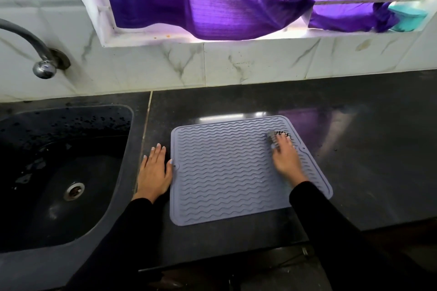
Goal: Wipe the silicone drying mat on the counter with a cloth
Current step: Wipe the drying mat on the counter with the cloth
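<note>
Hands are shown in a wiping posture: the left hand [155, 169] is laid flat, fingers straight, on the counter [354, 149] beside the left edge of the silicone drying mat [224, 172], its thumb touching that edge. The right hand [285, 157] is pressed onto a small patterned cloth [280, 136] near the mat's far right corner; whether the cloth is gripped or merely pushed cannot be told. The mat is seen lying flat on the counter, near the sink [59, 172]. Sliding or buckling of the mat is judged likely, since little of it is pinned. Ridge channels may be missed by so small a cloth.
</note>
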{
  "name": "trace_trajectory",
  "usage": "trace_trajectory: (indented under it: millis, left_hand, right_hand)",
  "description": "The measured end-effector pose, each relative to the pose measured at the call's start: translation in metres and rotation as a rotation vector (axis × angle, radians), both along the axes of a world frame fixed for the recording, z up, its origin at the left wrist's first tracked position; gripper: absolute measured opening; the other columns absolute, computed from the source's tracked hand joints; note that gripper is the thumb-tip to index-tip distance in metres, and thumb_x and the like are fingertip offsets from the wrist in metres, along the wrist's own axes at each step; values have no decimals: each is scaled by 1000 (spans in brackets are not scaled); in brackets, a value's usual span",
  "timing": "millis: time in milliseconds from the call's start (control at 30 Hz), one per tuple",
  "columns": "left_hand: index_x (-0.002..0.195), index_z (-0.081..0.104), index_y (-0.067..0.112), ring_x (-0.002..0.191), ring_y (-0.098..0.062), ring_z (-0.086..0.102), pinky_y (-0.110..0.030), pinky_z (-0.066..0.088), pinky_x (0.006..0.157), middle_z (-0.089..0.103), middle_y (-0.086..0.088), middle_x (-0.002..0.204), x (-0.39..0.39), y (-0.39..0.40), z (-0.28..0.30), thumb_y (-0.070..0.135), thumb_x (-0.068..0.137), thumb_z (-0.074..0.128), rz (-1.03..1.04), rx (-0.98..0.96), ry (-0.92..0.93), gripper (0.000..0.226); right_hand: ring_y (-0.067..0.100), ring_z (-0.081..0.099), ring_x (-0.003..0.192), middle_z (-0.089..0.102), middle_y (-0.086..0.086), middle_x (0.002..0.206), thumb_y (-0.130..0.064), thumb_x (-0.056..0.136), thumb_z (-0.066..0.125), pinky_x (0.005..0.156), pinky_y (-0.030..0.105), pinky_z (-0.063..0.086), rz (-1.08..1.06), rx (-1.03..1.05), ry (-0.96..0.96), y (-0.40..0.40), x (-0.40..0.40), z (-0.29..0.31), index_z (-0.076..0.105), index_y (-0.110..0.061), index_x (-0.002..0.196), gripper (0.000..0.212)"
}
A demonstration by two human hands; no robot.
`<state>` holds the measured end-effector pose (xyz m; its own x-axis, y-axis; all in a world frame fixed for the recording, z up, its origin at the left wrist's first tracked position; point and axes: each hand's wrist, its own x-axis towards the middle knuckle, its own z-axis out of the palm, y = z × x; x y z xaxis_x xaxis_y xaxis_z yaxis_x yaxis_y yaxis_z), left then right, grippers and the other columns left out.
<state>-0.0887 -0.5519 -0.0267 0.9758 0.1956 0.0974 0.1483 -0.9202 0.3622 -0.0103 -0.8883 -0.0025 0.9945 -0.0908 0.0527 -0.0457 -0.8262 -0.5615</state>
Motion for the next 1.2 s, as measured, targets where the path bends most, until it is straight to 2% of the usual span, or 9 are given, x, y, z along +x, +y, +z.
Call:
trace_trajectory:
  millis: [100, 333, 433, 533, 633, 700, 800, 967, 1200]
  left_hand:
    - [145, 24, 4, 144, -24, 12, -41, 7, 117, 18, -12, 155, 15, 9, -3, 44, 86, 16, -4, 36, 40, 72]
    - [146, 23, 9, 144, -18, 11, -38, 7, 116, 17, -7, 156, 26, 14, -11, 60, 80, -2, 4, 134, 41, 87]
    - [147, 20, 10, 145, -18, 9, -38, 5, 117, 15, -7, 156, 26, 13, -10, 59, 80, -2, -1, 130, 39, 86]
    - [147, 16, 8, 145, -16, 3, -36, -2, 117, 10, -6, 157, 26, 11, -9, 56, 80, -4, -36, 145, 34, 85]
    - [147, 16, 8, 145, -16, 5, -35, -1, 117, 11, -5, 157, 26, 12, -9, 55, 78, -7, -60, 138, 43, 87]
    - [147, 17, 8, 145, -16, 7, -34, 1, 116, 12, -4, 157, 27, 13, -10, 55, 77, -7, -61, 137, 46, 87]
    - [147, 18, 9, 145, -15, 8, -34, 1, 116, 13, -4, 156, 28, 15, -11, 55, 77, -7, -60, 136, 44, 87]
    - [146, 21, 10, 144, -14, 10, -34, 3, 116, 15, -2, 156, 27, 15, -13, 54, 81, -2, -53, 124, 28, 83]
    - [147, 22, 12, 144, -12, 9, -33, 3, 117, 16, -1, 156, 27, 15, -14, 59, 84, 2, -48, 126, 14, 80]
  right_hand:
    - [22, 7, 145, 9, 8, 158, -35, 98, 31, 118, 35, 6, 29, -338, -10, 4, -2, -18, 12, -9, 149, 60]
    - [16, 10, 145, 14, 2, 157, -25, 98, 35, 117, 32, 8, 51, -253, -8, 0, -1, -13, 19, -13, 148, 54]
    - [15, 16, 144, 23, -3, 153, -21, 99, 39, 114, 29, 15, 46, 89, 31, -6, 5, -7, 28, -14, 146, 48]
    - [19, 52, 116, 54, 7, 128, -12, 99, 40, 88, 14, 44, -119, 808, 151, -27, 18, 14, 43, -5, 137, 39]
    - [18, 60, 96, 61, 8, 109, -12, 100, 34, 80, 23, 52, -284, 1247, 151, -38, 35, 32, 44, -4, 134, 36]
    - [21, 55, 114, 56, 8, 128, -15, 100, 37, 95, 28, 44, -320, 1071, 55, -32, 51, 36, 44, -6, 136, 38]
    - [29, 44, 128, 47, 11, 140, -21, 99, 39, 102, 33, 34, -203, 393, -21, -9, 58, 33, 44, -10, 137, 40]
    - [27, 10, 145, 11, 12, 157, -35, 99, 32, 116, 36, 10, 18, -183, 70, 23, 51, -7, 13, -4, 148, 61]
    - [21, 3, 146, 3, 8, 158, -37, 99, 30, 119, 36, 8, 41, -291, 77, 19, 55, -10, 6, -7, 149, 63]
